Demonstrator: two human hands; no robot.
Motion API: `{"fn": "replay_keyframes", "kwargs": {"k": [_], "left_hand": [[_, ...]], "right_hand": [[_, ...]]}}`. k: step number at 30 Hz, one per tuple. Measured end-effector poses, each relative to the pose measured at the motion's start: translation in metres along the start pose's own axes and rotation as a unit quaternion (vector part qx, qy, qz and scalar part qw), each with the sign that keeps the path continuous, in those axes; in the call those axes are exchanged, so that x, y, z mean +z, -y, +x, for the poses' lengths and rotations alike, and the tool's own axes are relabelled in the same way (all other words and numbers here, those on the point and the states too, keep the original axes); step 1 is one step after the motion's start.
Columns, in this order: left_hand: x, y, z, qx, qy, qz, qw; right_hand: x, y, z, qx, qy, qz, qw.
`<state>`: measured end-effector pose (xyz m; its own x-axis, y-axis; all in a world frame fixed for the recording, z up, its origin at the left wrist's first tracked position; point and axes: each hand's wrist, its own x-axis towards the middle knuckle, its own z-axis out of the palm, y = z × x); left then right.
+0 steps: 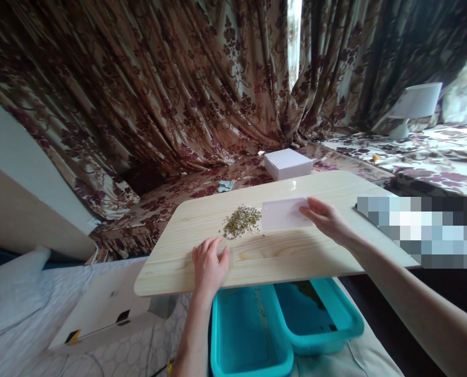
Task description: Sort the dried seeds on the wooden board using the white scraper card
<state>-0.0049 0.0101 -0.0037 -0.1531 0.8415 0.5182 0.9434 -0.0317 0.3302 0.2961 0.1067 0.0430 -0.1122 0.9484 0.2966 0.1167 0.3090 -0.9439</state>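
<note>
On the pale wooden tabletop (pixel 288 251) lies a loose pile of small green, grey and white bits (pixel 242 221), like pebbles or dried beads. My right hand (pixel 323 215) grips the right end of a flat white plastic sheet (pixel 282 213), whose left edge reaches the pile's right side. Just in front of the pile, my left hand (pixel 210 256) rests on the tabletop with its fingers spread a little and nothing held.
Two turquoise basins (pixel 252 335) stand below the table's near edge; the right-hand basin (pixel 327 343) has dark and greenish contents. Behind the table sits a white box (pixel 288 163). A cardboard box (pixel 103 303) lies at left, and a white lamp (pixel 420 102) stands far right.
</note>
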Motion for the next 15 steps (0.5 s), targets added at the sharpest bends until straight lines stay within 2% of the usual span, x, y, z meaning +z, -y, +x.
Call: {"fn": "replay_keyframes", "kwargs": {"k": [15], "left_hand": [[0.000,-0.001,0.001,-0.004,0.008,-0.005,1.000]], "right_hand": [[0.016,-0.006,0.014,0.016,0.058,0.025,0.998]]}}
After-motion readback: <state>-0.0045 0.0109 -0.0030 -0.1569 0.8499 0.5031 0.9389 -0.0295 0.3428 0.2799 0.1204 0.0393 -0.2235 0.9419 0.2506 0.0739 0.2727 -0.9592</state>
